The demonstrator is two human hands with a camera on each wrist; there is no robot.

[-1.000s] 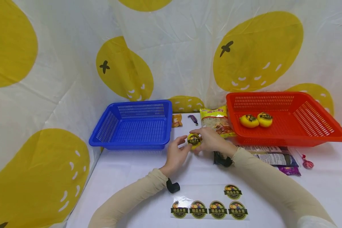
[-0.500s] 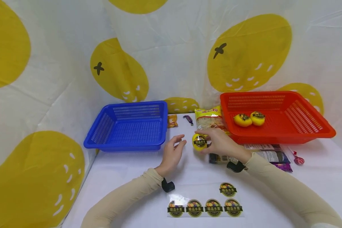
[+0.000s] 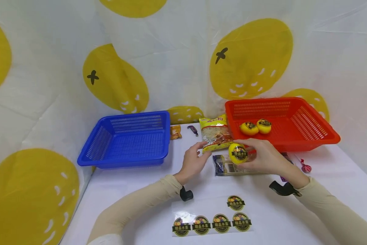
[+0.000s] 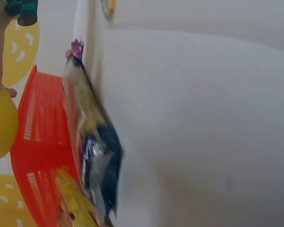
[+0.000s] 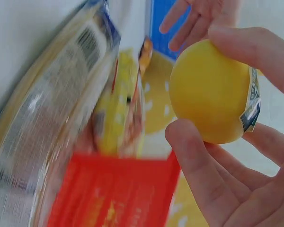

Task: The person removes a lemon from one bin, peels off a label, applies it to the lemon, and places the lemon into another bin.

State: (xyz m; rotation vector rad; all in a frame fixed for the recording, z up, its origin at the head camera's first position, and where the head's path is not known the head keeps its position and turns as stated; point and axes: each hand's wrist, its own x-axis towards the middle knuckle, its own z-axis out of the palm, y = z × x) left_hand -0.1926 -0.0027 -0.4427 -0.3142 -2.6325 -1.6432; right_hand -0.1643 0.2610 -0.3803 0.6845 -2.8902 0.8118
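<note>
My right hand (image 3: 264, 157) pinches a smooth yellow fruit (image 3: 236, 160) between thumb and fingers, above the table and in front of the red basket. A round black-and-gold sticker (image 3: 239, 153) is on the fruit's side facing me; in the right wrist view, an edge of this label (image 5: 251, 106) stands slightly raised. To the left, my left hand (image 3: 193, 163) holds nothing, its fingers loosely bent and apart from the fruit. Two more stickered yellow fruits (image 3: 249, 128) lie inside the red basket (image 3: 281, 136). Nearer me lies a clear sheet (image 3: 201, 207) with several round stickers.
A blue basket (image 3: 134, 143) stands at the left. Between the baskets are a macaroni bag (image 3: 215, 134), an orange packet (image 3: 175, 132) and a small dark wrapped sweet (image 3: 193, 130). A long flat package (image 3: 232, 169) lies below the held fruit, with a lollipop (image 3: 306, 168) further right.
My left fingers have come off the fruit. My right hand has carried it rightward, closer to the red basket, and the head view has turned to the right.
</note>
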